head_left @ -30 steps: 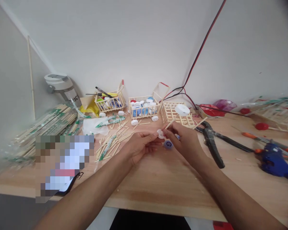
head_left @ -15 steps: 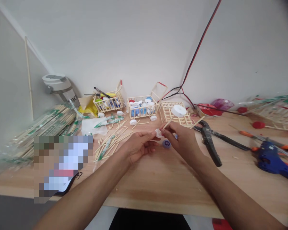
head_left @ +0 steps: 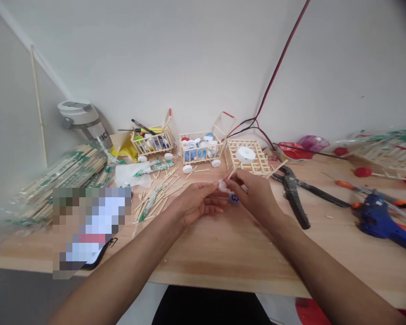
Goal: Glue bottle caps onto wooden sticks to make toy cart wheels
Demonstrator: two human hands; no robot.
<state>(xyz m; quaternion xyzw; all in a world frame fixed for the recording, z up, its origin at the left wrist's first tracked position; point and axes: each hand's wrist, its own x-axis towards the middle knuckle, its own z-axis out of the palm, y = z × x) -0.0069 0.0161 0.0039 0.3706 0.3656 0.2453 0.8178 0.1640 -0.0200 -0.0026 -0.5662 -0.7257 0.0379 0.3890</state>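
Pinching inward, the left hand (head_left: 198,203) and right hand (head_left: 255,194) grasp a small white cap (head_left: 223,185) at the end of a wooden stick (head_left: 232,171), their fingers hiding most of it.

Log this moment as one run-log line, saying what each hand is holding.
left hand: white plastic piece | right hand: wooden stick carrying white cap | nearby: blue bottle cap

Your bare forearms (head_left: 122,259) reach in from both sides. Your left hand (head_left: 198,203) and right hand (head_left: 257,196) meet at center, fingers (head_left: 235,181) pinched.
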